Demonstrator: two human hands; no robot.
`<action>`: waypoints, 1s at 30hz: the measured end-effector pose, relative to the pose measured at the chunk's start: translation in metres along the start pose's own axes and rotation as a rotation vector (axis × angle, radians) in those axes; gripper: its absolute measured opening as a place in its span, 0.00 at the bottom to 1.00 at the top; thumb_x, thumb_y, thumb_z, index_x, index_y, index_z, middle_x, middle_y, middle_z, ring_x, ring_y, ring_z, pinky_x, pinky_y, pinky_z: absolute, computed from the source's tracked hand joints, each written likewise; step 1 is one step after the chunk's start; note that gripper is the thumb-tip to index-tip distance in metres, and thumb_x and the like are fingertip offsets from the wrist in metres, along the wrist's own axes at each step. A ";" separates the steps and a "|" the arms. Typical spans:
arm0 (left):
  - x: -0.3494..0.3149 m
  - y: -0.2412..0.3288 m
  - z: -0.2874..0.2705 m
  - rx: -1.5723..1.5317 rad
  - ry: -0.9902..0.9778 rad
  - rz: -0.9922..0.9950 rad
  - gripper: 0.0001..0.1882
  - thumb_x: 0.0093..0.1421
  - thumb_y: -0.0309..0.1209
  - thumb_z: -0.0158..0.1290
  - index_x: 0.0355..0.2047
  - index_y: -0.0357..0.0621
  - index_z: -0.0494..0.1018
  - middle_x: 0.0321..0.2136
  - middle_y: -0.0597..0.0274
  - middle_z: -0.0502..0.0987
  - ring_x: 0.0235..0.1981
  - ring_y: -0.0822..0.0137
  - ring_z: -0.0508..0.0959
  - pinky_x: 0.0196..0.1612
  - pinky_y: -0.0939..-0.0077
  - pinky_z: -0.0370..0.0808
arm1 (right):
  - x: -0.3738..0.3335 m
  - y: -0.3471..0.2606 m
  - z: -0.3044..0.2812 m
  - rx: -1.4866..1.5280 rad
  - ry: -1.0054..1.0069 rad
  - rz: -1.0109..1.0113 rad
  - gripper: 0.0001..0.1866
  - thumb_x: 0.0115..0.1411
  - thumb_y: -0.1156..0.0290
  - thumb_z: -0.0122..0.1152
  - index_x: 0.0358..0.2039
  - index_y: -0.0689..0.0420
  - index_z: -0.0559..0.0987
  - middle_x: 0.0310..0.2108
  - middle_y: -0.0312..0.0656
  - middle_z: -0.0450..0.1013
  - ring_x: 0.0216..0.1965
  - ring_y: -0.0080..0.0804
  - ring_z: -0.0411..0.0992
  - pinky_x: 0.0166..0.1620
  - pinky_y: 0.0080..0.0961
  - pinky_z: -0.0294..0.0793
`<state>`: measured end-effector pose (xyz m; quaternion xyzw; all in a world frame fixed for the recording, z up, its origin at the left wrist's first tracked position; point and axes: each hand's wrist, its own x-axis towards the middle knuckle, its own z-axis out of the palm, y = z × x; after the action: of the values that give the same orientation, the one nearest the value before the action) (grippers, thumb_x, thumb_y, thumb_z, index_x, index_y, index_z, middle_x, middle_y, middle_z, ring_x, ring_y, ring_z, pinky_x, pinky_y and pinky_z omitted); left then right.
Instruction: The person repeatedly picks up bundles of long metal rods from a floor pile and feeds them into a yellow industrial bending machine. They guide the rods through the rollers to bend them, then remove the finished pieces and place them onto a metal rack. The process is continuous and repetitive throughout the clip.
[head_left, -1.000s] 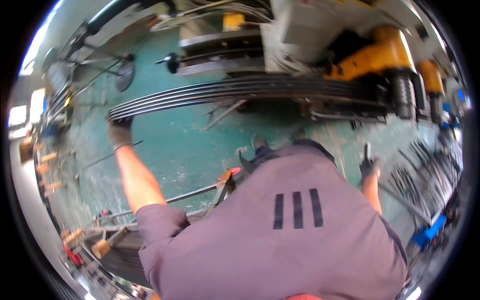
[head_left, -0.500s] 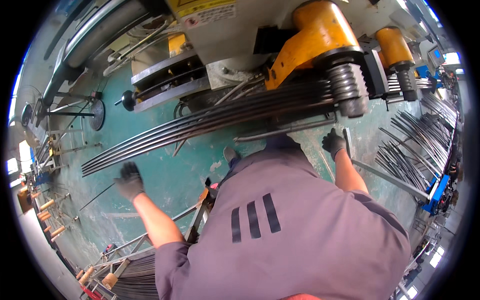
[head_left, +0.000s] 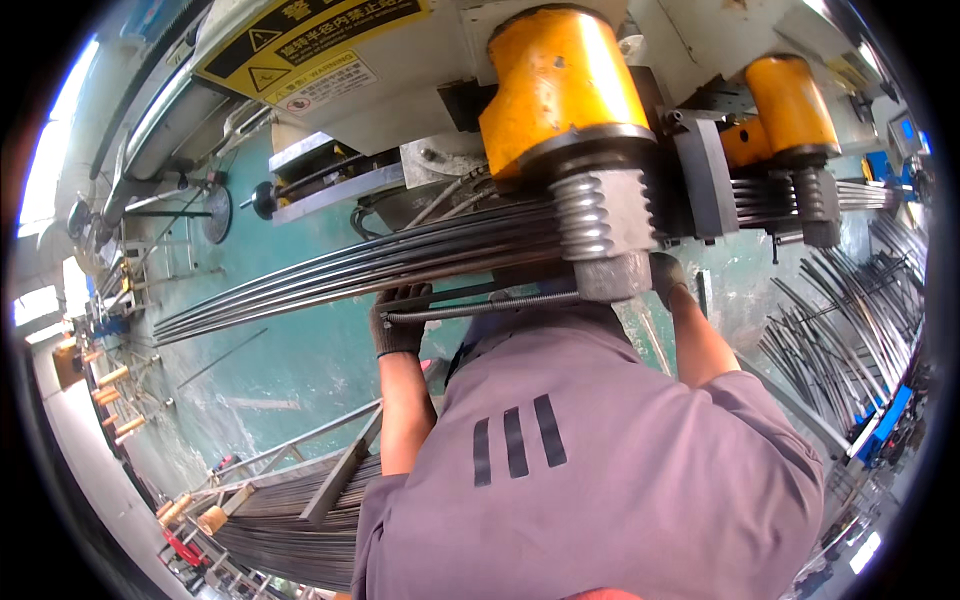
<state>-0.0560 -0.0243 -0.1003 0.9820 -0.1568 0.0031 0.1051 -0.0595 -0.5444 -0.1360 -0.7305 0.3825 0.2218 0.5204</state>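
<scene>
A large, pale machine housing [head_left: 440, 60] is looming over a green workshop floor [head_left: 260, 370], its yellow-and-black warning label [head_left: 300, 45] facing a worker in a mauve-grey work shirt [head_left: 600, 450]. Long dark metal rods [head_left: 400, 255] are running in a bundle along the machine's near edge, their free ends fanning slightly past its left end and the rest passing behind its ribbed tooling. At the lower left, a metal rack [head_left: 345, 465] is carrying more dark rods; at the right, a loose spread of rods [head_left: 835, 330] is lying beside a blue support [head_left: 885, 425]. Two orange machine heads [head_left: 565, 75] are standing along the machine's front, the bigger one holding a ribbed metal block [head_left: 605, 220] upright in front of the bundle. A grey upright plate [head_left: 707, 180] is standing between the heads.

Below the bundle, a slim coiled-surface rod [head_left: 500, 305] is stretching leftward from the block, its tip crossing the worker's gloved left hand [head_left: 400, 325]. That hand's fingers are pointing forward, close together, just under the bundle's near side; whether they are gripping cannot be told. The gloved right hand [head_left: 667, 278] is showing just beside the block's right edge, its fingers partly hidden and their state unclear.
</scene>
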 end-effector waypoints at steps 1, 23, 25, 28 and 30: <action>-0.001 -0.002 0.006 -0.530 0.047 -0.132 0.08 0.61 0.37 0.49 0.37 0.54 0.76 0.46 0.68 0.78 0.53 0.66 0.74 0.57 0.60 0.68 | -0.002 0.002 -0.001 0.085 0.033 0.057 0.16 0.60 0.59 0.61 0.33 0.61 0.79 0.24 0.37 0.75 0.21 0.25 0.71 0.24 0.25 0.67; -0.001 -0.019 -0.099 -2.244 0.625 -0.866 0.30 0.70 0.50 0.40 0.59 0.36 0.64 0.58 0.48 0.67 0.61 0.50 0.64 0.67 0.52 0.58 | -0.099 -0.121 -0.021 1.281 -0.104 -0.760 0.20 0.65 0.59 0.58 0.51 0.59 0.73 0.43 0.44 0.76 0.46 0.40 0.73 0.51 0.37 0.73; 0.001 -0.020 -0.123 -2.200 0.639 -0.740 0.31 0.69 0.52 0.40 0.56 0.35 0.67 0.54 0.47 0.71 0.57 0.50 0.69 0.65 0.54 0.62 | -0.100 -0.158 -0.028 1.504 -0.205 -0.717 0.21 0.66 0.56 0.57 0.50 0.59 0.73 0.42 0.45 0.76 0.46 0.42 0.73 0.52 0.39 0.73; 0.002 -0.025 -0.149 -2.080 0.596 -0.434 0.33 0.69 0.55 0.38 0.55 0.35 0.67 0.54 0.47 0.71 0.56 0.52 0.70 0.62 0.56 0.65 | -0.105 -0.205 -0.032 1.671 -0.229 -0.654 0.14 0.67 0.59 0.55 0.42 0.58 0.73 0.34 0.44 0.75 0.35 0.40 0.74 0.43 0.42 0.76; 0.011 -0.017 -0.167 -2.000 0.578 -0.483 0.34 0.69 0.55 0.36 0.56 0.35 0.66 0.55 0.48 0.71 0.57 0.54 0.69 0.63 0.57 0.62 | -0.085 -0.218 -0.034 1.810 -0.248 -0.551 0.12 0.68 0.61 0.54 0.38 0.57 0.72 0.29 0.42 0.73 0.29 0.38 0.73 0.38 0.43 0.77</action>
<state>-0.0359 0.0225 0.0598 0.4166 0.1413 0.0850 0.8940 0.0580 -0.5120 0.0666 -0.0863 0.1659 -0.2130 0.9590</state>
